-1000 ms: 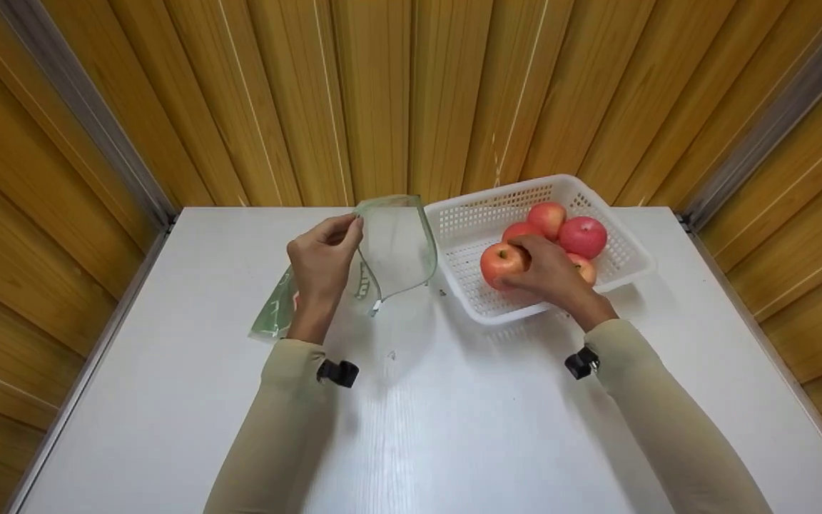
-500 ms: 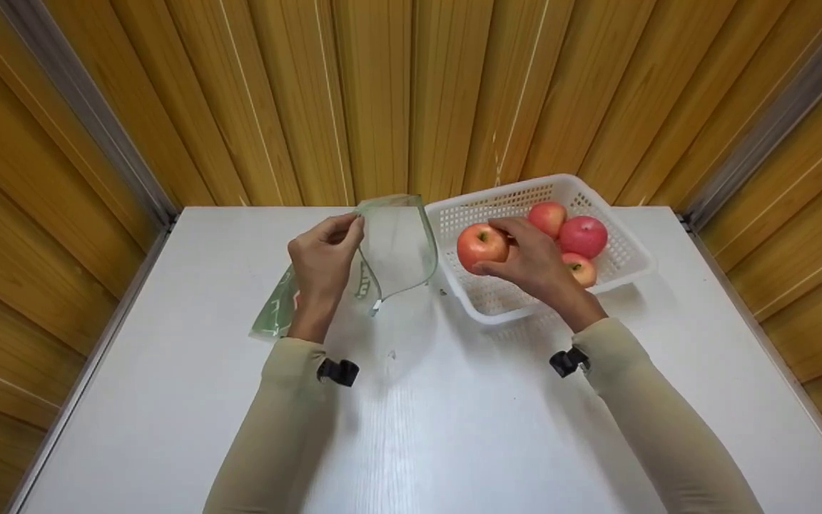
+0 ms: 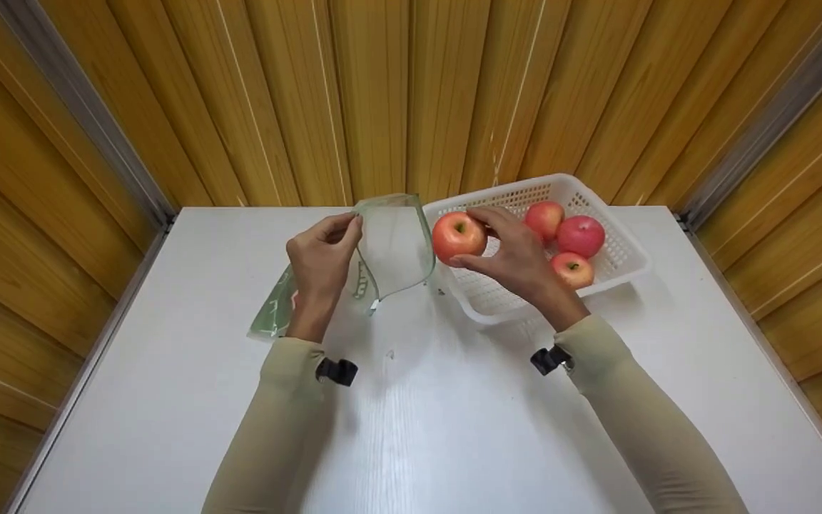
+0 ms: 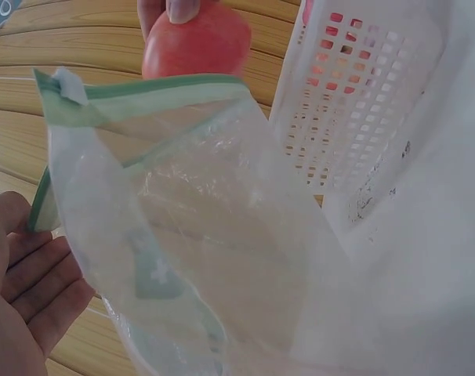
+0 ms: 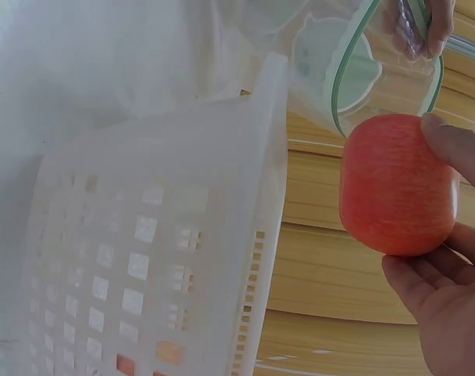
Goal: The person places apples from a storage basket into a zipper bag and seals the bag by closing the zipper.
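My left hand (image 3: 322,264) pinches the rim of a clear zip bag (image 3: 397,246) with green edges, and its mouth gapes toward the right. In the left wrist view the bag (image 4: 214,211) stands upright, with a white slider at one corner. My right hand (image 3: 518,257) grips a red apple (image 3: 459,238) between thumb and fingers, over the left rim of a white plastic basket (image 3: 482,318). The right wrist view has this apple (image 5: 398,184) close beside the bag's mouth, outside it. Several apples are in view; three lie in the basket, one of them a red apple (image 3: 581,235).
The bag's green printed end (image 3: 272,314) lies on the white table (image 3: 411,428) left of my left wrist. Yellow wood-look panels (image 3: 375,93) rise behind the table's back edge. The basket stands at the back right, right next to the bag.
My right hand has lifted the apple from inside the basket and carried it left to the bag's mouth. My left hand and the bag have stayed in place.
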### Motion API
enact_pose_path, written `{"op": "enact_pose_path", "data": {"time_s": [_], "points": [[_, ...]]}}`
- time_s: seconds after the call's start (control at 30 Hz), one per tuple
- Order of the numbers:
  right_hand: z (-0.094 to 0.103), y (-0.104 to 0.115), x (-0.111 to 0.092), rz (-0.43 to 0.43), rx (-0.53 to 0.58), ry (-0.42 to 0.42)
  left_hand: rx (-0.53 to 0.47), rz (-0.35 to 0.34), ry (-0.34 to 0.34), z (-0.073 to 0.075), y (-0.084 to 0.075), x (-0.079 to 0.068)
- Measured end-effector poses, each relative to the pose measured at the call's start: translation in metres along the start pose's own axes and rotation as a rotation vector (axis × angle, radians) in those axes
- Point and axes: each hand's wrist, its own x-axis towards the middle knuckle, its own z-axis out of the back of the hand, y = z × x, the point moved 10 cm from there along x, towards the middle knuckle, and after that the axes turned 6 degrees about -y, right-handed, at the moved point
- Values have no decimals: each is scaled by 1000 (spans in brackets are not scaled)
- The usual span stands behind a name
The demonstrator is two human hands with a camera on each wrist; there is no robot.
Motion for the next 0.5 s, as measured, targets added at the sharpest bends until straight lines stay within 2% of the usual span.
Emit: {"op": "enact_pose_path", "data": {"time_s": [0.5], "points": [[-32,26,7,35,57,1,9,21,6,1,4,-1]]}}
